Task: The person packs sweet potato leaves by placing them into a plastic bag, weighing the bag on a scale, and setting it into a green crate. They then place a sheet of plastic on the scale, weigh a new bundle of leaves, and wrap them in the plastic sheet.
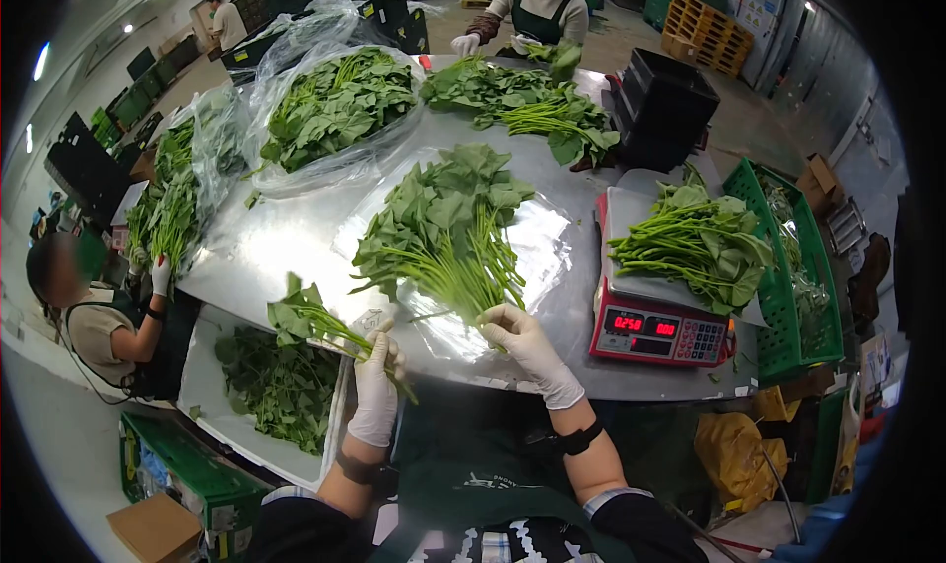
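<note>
At the far left a seated co-worker [99, 317] in a white glove touches a bagged heap of greens [172, 194] at the table's left edge. Below the near edge of the steel table [266, 253] sits a white tray of loose leaves [276, 386].

The left hand [375, 391], in a white glove, is clenched around the stems of a small sprig of leafy greens [310, 322]. The sprig's long axis runs diagonally: its leaves point up and to the left, over the table's near edge, and its stems pass down and to the right through the fist.

The right hand [527, 344], also gloved, is curled around the stem ends of a large bunch of spinach-like greens [448, 228]. This bunch lies on a clear plastic sheet [542, 243] in the middle of the table, stems toward the person, leaves fanned away and slightly left.

Farther back, an open plastic bag of greens [335, 110] stands left of centre, and a loose pile of greens [522, 100] lies before another co-worker [537, 11] across the table. To the right of the bunch, a red digital scale [655, 331] carries a further bunch of greens [700, 243], stems pointing left. A black crate [665, 105] stands behind it and a green crate [788, 267] lies at the far right.
</note>
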